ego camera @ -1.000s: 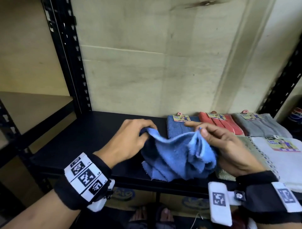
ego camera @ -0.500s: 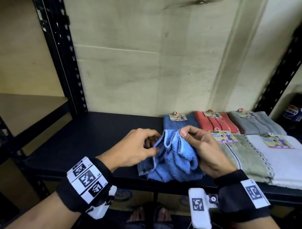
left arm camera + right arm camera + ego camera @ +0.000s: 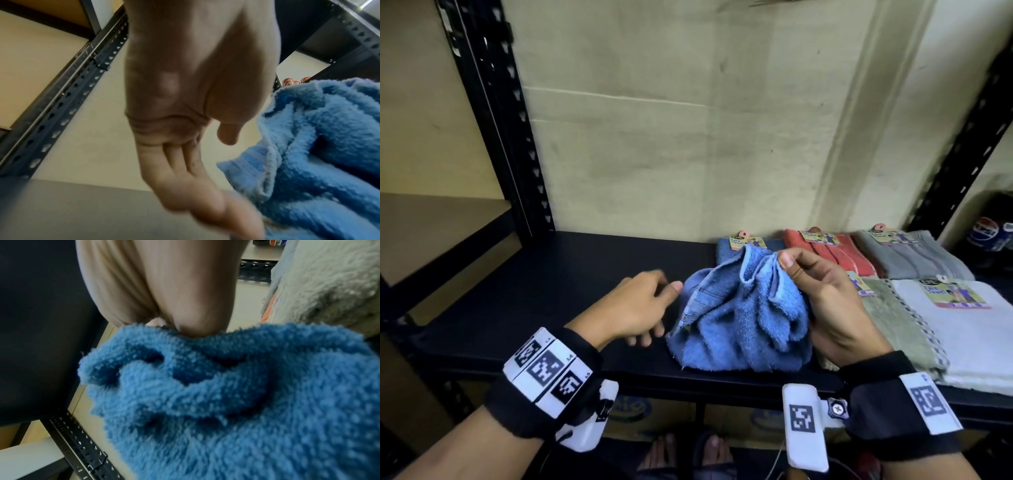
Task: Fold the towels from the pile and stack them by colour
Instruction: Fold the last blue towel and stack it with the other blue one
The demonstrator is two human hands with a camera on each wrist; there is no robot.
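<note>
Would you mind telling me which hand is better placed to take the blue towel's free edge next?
Left. The left hand is open beside the blue towel, while the right hand already pinches its bunched top.

Black metal shelf, Pepsi bottle at far right

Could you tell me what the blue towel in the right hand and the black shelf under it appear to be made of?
The blue towel looks like cotton terry: soft, matte, fuzzy looped pile with a flat woven hem, crumpling limply. The black shelf looks like a smooth, dull painted board, metal or wood, I cannot tell; its slotted posts look like painted steel.
</note>
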